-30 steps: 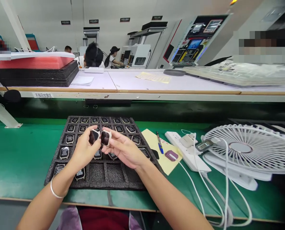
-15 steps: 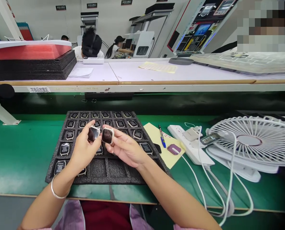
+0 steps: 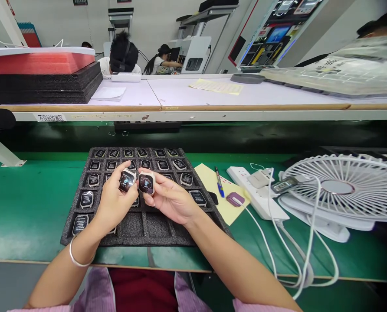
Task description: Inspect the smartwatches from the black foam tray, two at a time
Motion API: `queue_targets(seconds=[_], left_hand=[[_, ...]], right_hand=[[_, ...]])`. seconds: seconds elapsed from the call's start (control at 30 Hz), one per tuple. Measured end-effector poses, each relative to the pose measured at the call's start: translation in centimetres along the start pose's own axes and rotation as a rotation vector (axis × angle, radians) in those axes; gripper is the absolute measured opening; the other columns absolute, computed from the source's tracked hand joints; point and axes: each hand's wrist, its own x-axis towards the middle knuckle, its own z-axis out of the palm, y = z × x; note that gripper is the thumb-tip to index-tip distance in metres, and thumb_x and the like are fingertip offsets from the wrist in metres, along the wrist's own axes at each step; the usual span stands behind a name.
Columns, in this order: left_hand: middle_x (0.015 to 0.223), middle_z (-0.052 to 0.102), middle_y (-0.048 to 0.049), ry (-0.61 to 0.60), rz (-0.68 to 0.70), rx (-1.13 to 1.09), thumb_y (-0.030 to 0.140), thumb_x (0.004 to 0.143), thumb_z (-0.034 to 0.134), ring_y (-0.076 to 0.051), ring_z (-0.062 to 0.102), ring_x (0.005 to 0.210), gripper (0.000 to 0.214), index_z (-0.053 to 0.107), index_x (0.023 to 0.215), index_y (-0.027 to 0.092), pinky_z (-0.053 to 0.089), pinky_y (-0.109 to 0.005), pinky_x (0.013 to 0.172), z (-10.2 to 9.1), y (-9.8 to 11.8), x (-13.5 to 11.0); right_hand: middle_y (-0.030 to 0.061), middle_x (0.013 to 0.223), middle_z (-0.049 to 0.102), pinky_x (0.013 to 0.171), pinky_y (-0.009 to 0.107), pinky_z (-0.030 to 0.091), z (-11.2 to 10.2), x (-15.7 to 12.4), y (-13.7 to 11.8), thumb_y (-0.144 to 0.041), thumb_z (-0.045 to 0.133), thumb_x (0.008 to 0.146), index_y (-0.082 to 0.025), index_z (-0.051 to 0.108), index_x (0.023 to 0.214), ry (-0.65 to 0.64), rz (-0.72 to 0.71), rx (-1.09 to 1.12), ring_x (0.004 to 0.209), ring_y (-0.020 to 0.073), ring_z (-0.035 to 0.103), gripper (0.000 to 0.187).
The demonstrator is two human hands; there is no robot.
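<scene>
My left hand (image 3: 113, 195) pinches a smartwatch case (image 3: 127, 180) without a strap between thumb and fingers. Beside it, my right hand (image 3: 172, 199) grips a second smartwatch case (image 3: 146, 183) by its edges. Both screens face me and are lit with a dial-like picture. The two watches are close side by side, above a black foam tray (image 3: 128, 234). Rows of similar watch cases, such as a watch (image 3: 80, 225) at the front left, lie in its compartments with text on their screens. My hands hide some middle compartments; several front ones hold nothing.
Right of the tray lie yellow paper (image 3: 203, 173), a blue marker (image 3: 219, 184), a purple charging piece (image 3: 235, 199), a white power strip (image 3: 261, 199) with cables, and a white fan (image 3: 336, 186). A shelf (image 3: 174, 93) with foam sheets (image 3: 40, 86) spans the back. Other people sit beyond.
Both watch screens, dark before, now show a lit picture. My hands keep nearly the same hold and place. The whole view has shifted slightly.
</scene>
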Motion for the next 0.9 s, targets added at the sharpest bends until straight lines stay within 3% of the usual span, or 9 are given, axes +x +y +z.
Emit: queue_targets(seconds=[0.33, 0.9], left_hand=[[0.084, 0.063, 0.0002, 0.039, 0.021, -0.003, 0.029, 0.078, 0.063, -0.011, 0.051, 0.061, 0.052, 0.057, 0.128, 0.016, 0.042, -0.023, 0.056, 0.02, 0.13, -0.06], [0.084, 0.061, -0.0001, 0.02, 0.026, -0.045, 0.029, 0.081, 0.064, -0.012, 0.051, 0.064, 0.05, 0.057, 0.129, 0.018, 0.044, -0.023, 0.06, 0.18, -0.24, -0.15]], right_hand=[[0.0017, 0.092, 0.064, 0.061, 0.028, 0.044, 0.3, -0.17, -0.05, -0.039, 0.085, 0.071, -0.025, 0.067, 0.12, -0.009, -0.012, -0.025, 0.065, 0.0124, 0.052, 0.055], [0.0023, 0.097, 0.062, 0.064, 0.029, 0.044, 0.02, -0.35, 0.02, -0.038, 0.078, 0.08, -0.027, 0.065, 0.122, -0.065, -0.052, -0.067, 0.067, 0.012, 0.051, 0.046]])
